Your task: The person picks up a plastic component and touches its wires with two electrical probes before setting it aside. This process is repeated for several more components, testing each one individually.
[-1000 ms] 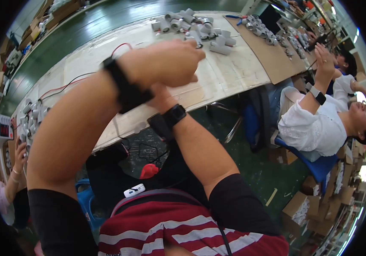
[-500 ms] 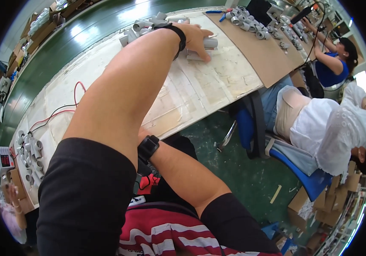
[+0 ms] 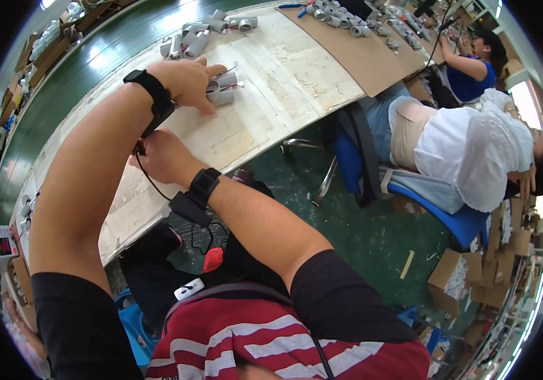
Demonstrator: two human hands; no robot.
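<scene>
My left hand [image 3: 186, 82] reaches over the white worktable [image 3: 271, 111], its thumb and fingers around a few short grey cylindrical parts [image 3: 222, 95] with small white and red ends. The palm side is hidden. Closer to me, my right hand [image 3: 167, 157] is closed beside the left wrist. Its fingertips and anything in them are covered, though a dark bit shows there. A black strap with a device [image 3: 151, 95] circles the left wrist, and another black band [image 3: 204, 187] is on the right, with a black cable nearby.
More grey cylinders [image 3: 197, 39] lie in a group at the table's far edge. A brown cardboard sheet [image 3: 347, 57] holds several others at far right. A person in white [image 3: 461, 145] sits on a blue chair to the right; another in blue [image 3: 474, 76] works beyond.
My left hand has come back toward me and left, bringing the grey cylindrical parts along. My right hand has risen from the table edge to beside the left wrist. The view has shifted.
</scene>
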